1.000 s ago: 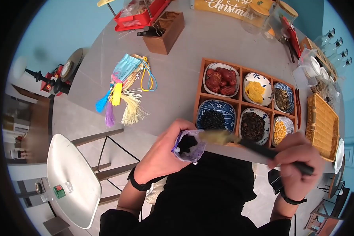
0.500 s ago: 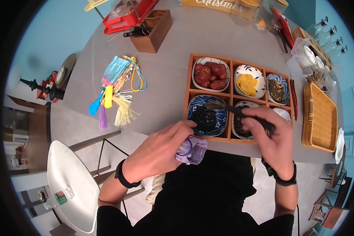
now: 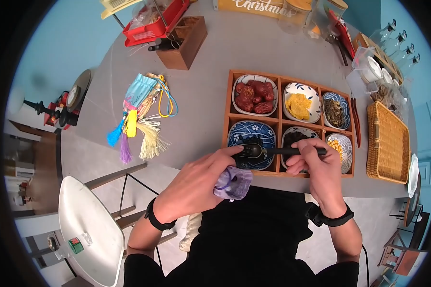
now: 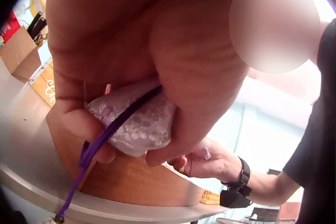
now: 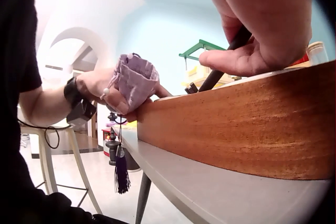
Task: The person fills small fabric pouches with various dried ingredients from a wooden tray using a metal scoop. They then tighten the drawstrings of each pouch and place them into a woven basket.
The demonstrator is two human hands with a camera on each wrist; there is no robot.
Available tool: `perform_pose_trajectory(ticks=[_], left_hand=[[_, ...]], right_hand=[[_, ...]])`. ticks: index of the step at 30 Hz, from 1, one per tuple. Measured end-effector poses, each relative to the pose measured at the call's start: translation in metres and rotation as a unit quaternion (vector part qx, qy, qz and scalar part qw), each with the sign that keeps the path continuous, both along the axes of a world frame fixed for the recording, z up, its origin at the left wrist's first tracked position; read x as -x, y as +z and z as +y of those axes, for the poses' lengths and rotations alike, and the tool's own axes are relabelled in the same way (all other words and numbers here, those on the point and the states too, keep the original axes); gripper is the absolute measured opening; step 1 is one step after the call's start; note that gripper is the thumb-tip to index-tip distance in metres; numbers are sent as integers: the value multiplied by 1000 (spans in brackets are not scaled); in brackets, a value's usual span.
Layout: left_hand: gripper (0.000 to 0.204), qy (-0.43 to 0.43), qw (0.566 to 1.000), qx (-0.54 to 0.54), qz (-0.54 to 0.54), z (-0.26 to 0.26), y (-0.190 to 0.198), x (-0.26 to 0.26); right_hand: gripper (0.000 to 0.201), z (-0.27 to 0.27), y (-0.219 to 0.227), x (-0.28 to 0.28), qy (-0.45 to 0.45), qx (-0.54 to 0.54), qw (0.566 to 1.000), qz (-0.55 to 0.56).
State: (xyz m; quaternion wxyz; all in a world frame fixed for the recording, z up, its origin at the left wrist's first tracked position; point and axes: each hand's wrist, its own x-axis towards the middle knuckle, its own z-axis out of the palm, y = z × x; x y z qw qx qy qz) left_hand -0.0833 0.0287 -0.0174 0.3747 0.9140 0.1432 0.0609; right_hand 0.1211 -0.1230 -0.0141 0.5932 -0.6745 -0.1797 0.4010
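My left hand point(image 3: 191, 182) grips a small purple drawstring pouch point(image 3: 234, 183), its mouth gaping, just below the wooden tray's front edge. In the right wrist view a dark tassel point(image 5: 122, 174) hangs from the pouch point(image 5: 135, 79). My right hand point(image 3: 318, 167) pinches the black handle of a spoon point(image 3: 285, 150). The spoon's bowl lies in the blue patterned dish point(image 3: 254, 129) holding black beans, close to my left fingertips. A divided wooden tray point(image 3: 229, 95) surrounds this dish and others with red dates point(image 3: 256, 95), yellow pieces point(image 3: 299, 105), dried leaves point(image 3: 336, 113) and corn kernels point(image 3: 335, 146).
Finished pouches with tassels point(image 3: 141, 90) lie on the table's left. A wooden box point(image 3: 189, 45) and red rack point(image 3: 153, 28) stand behind them. Right of the tray are a wicker basket point(image 3: 388, 143) and clear containers point(image 3: 361, 79); jars stand at the back.
My right hand has swung left with the spoon, from near the pouch mouth to the black bean dish, where it now lies lower. My left hand with the pouch has shifted slightly toward the dish.
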Motion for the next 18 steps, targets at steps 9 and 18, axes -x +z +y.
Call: perform_pose_trajectory(ticks=[9,18], left_hand=[[53,159,967,149,-129,-8,-8,11],[59,220,944,226,-100,-20,-7,1]], right_hand=[[23,-14,22,-12,-78,-104,991,-20],[23,-10,81,17,205,-150,918,-306]])
